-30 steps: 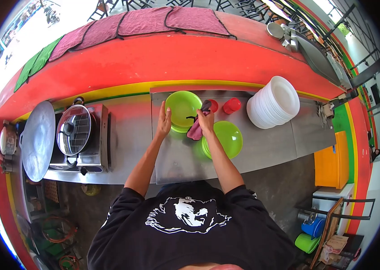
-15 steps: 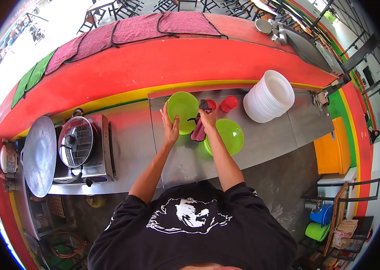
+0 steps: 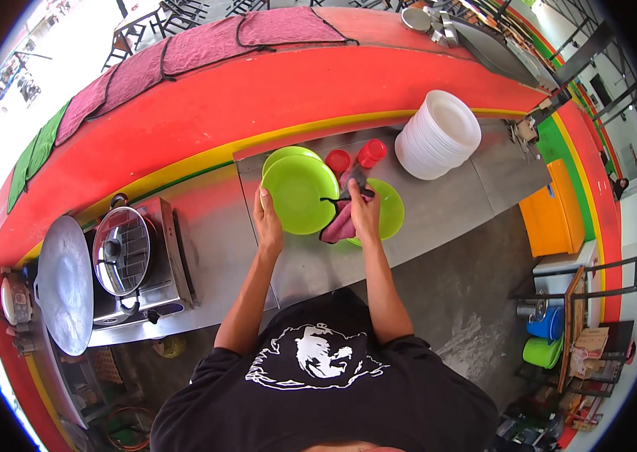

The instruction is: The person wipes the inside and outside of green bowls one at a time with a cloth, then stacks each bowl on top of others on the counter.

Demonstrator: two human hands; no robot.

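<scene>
My left hand [image 3: 269,224] grips the left edge of a green plate [image 3: 297,196], which is held tilted above the steel counter [image 3: 303,264]. A dark red cloth [image 3: 341,220] with a black edge is in my right hand [image 3: 364,215], against the plate's right rim. Behind the held plate another green plate [image 3: 288,153] shows its upper rim. More green plates [image 3: 389,211] lie on the counter, partly hidden by my right hand and the cloth. Two red containers [image 3: 370,154] stand just beyond the cloth.
A tall stack of white plates [image 3: 439,135] stands at the right of the counter. On the left are a stove [image 3: 166,264] with a glass-lidded pan [image 3: 124,250] and a large round metal lid [image 3: 66,286]. Cloths [image 3: 198,51] drape the red wall [image 3: 205,113].
The held green plate is now nearer and lower, apart from the green plate behind it. The cloth has moved slightly right with my right hand. The whole view has shifted and turned a little.
</scene>
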